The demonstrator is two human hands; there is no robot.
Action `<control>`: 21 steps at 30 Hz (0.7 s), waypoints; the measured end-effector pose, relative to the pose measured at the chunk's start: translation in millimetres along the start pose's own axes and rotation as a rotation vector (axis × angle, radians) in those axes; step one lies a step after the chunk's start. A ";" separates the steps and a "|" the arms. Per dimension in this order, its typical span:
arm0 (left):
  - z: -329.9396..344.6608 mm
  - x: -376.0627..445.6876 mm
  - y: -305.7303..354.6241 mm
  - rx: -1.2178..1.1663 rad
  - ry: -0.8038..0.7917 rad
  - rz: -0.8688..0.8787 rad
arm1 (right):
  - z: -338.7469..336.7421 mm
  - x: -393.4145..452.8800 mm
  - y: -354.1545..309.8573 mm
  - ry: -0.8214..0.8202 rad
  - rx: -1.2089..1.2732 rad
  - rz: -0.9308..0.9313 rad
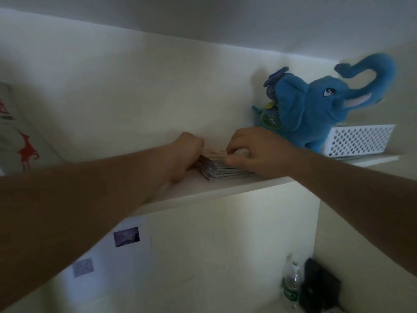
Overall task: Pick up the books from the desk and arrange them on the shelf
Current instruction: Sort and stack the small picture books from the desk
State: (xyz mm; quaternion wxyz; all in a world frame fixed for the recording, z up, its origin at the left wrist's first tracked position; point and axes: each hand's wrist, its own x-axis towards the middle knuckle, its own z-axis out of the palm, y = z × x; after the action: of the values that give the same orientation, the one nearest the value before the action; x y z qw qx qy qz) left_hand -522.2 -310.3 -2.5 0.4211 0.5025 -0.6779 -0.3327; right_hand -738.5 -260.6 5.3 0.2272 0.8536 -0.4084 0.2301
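Both hands meet at a low, flat stack of thin books (pixel 222 167) lying on the white wall shelf (pixel 225 188), against the pale wall. The left hand (pixel 184 152) is bunched into a fist at the stack's left end, knuckles against the slanting book edges; its fingertips are hidden, so whether they hook round a book cannot be told. The right hand (pixel 255 152) lies on top of the stack's right part with its fingers curled down onto the covers, pressing or pinching the uppermost book; the exact hold is blurred. The right end of the stack is covered by this hand, and the book titles cannot be read.

Just right of the hands a blue plush elephant with a raised trunk (pixel 316 105) stands on the shelf, and beside it a white perforated plastic basket (pixel 358 140), whose lower left corner the toy hides. Under the shelf, small photo prints (pixel 126 236) are stuck on the wall. At the bottom right stand a clear plastic bottle with a green label (pixel 292 283) and a dark, indistinct object (pixel 319 288). At the left edge a white sheet with red figures (pixel 22 143) is cut off.
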 end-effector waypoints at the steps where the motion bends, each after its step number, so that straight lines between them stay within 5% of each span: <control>1: -14.1 -5.7 -5.0 0.054 -0.088 0.019 | -3.3 -8.1 10.2 0.055 0.090 0.061; 5: -46.3 -18.5 -23.5 0.122 -0.275 0.145 | -8.8 -36.5 31.2 -0.020 0.182 0.206; 13: -35.8 -12.9 -24.4 0.520 -0.057 0.418 | -0.8 -0.7 2.7 -0.133 0.026 0.117; 16: -36.6 -15.1 -21.3 0.511 -0.135 0.467 | -4.4 -3.5 0.6 -0.106 0.147 0.126; 21: -35.8 -9.7 -16.6 0.636 -0.154 0.507 | -6.0 7.0 -7.3 -0.111 -0.001 0.151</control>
State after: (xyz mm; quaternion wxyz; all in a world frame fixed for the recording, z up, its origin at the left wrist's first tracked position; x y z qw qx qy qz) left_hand -481.8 -306.5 -4.2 0.2616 0.3984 -0.8787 -0.0289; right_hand -729.9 -257.2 12.6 0.1867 0.8318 -0.4834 0.1988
